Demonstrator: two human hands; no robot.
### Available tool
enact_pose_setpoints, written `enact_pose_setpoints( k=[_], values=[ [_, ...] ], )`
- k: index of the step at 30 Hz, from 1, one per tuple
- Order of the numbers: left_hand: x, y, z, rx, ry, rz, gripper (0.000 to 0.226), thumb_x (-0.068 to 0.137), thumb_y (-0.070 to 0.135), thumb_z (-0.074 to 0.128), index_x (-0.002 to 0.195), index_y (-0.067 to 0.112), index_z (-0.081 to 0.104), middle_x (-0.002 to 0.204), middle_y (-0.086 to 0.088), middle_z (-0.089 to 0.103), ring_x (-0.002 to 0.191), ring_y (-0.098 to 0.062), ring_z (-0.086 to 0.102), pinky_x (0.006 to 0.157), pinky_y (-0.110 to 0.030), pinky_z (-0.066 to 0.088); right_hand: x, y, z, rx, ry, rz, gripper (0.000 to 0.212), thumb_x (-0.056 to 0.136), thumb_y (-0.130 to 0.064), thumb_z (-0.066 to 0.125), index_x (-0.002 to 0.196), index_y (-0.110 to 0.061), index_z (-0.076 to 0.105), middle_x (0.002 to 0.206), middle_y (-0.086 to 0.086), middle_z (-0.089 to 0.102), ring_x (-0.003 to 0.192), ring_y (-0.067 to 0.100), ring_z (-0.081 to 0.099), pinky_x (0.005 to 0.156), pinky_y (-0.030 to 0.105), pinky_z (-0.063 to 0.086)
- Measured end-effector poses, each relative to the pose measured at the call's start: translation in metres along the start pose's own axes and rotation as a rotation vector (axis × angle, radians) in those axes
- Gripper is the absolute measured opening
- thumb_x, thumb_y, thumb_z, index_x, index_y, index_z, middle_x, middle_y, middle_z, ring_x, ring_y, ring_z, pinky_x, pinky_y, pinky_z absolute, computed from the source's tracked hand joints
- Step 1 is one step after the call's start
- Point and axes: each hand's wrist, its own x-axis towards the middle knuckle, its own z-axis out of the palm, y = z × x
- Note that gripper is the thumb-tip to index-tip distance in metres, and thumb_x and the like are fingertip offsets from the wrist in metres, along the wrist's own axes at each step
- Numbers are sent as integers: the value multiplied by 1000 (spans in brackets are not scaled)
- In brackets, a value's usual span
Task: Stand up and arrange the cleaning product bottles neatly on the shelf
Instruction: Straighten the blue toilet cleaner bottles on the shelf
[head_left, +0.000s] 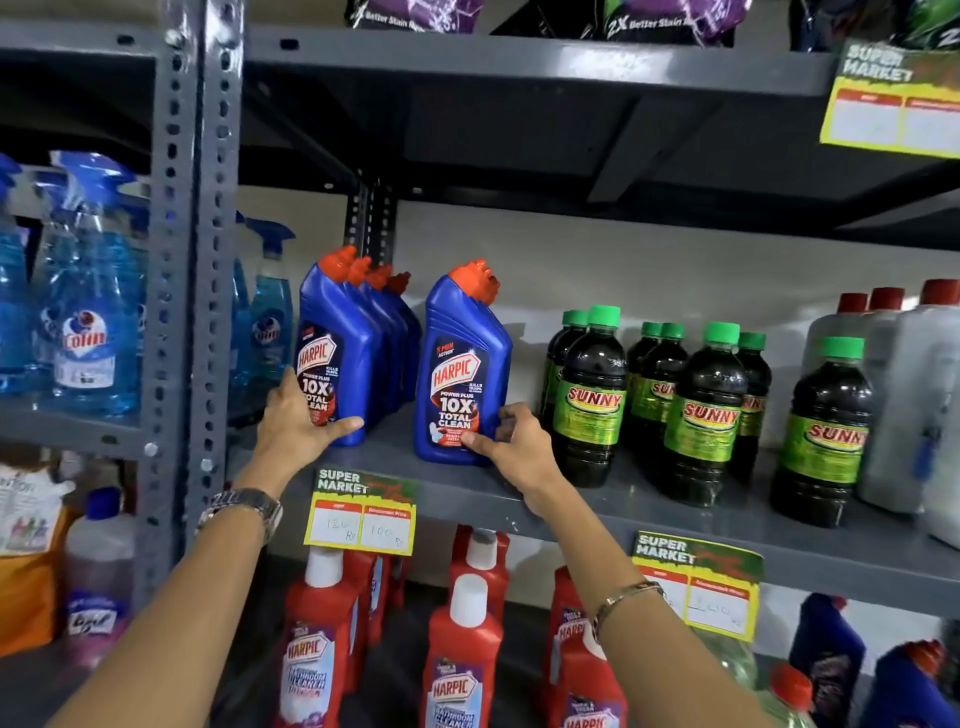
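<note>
I see the left hand cupped around the base of the front blue Harpic bottle in its row, at 9 o'clock of the lone blue Harpic bottle — upright on the grey shelf — which the right hand pinches low down.

Even, moderately bright light from above. Underside of the grey metal upper shelf in deep shadow. Bottle shadows fall on the pale back wall beyond the fingers. Edges bowed, slightly soft.
</note>
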Motion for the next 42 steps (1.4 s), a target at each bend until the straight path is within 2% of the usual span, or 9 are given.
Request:
enact_pose_setpoints(
  k=[6,11,16,19,24,27,32,35,42],
  values=[
    [-23,25,6,-143,121,-17,108,69,44,76,146,3,12,147,-24,26,135,-36,26,109,-49,27,-12,-1,-1,-37,122,-89,57,76,-29,74,120,-6,47,113,11,62,101,24,62,87,37,52],
    [-100,113,41,-264,454,406,66,91,46,46,142,7,28,148,-12,33,136,-19,28,111,-32,23,-63,-3,-45,201,366,-418,28,85,-20,63,111,-17,53,110,-1,60,89,6,63,63,13,50],
    [-157,221,112,-447,372,729,45,92,29,50,130,6,43,137,-12,48,128,-20,43,107,-36,35,-85,44,-160,-397,858,-745,22,84,-13,56,105,-18,53,102,5,62,92,13,59,67,16,47],
    [-195,288,159,-550,230,774,42,91,25,52,129,8,44,138,-10,48,128,-19,43,107,-33,34,-91,80,-240,-511,1064,-600,23,82,-16,54,105,-17,54,106,11,62,98,22,59,66,27,47],
    [-256,376,246,-629,-54,758,48,88,27,50,132,9,44,139,-11,46,128,-22,40,108,-35,31,-106,134,-376,-475,1319,-297,38,76,-20,52,107,0,58,108,23,61,107,35,52,85,39,39],
    [-283,410,288,-677,-214,628,63,85,24,55,141,9,32,145,-11,36,134,-23,30,113,-29,20,-110,163,-444,-477,1278,-49,51,75,-26,61,118,-1,51,117,25,54,112,42,50,89,47,39],
    [-305,433,330,-523,-256,405,89,82,22,66,147,10,7,153,-16,16,140,-30,16,114,-39,16,-110,200,-514,-453,957,245,79,77,-37,70,135,1,33,136,25,42,128,40,39,101,46,35],
    [-306,434,335,-524,-189,368,90,78,16,70,147,12,12,146,-14,27,133,-29,28,109,-42,30,-106,213,-530,-393,837,290,81,74,-42,72,136,-6,32,137,20,45,124,36,47,101,49,41],
    [-304,430,337,-549,-147,367,91,73,16,75,145,15,21,138,-11,35,125,-24,36,104,-42,37,-105,220,-530,-425,856,268,64,77,-52,64,125,-15,44,125,9,62,109,29,61,88,46,50]
  ],
)
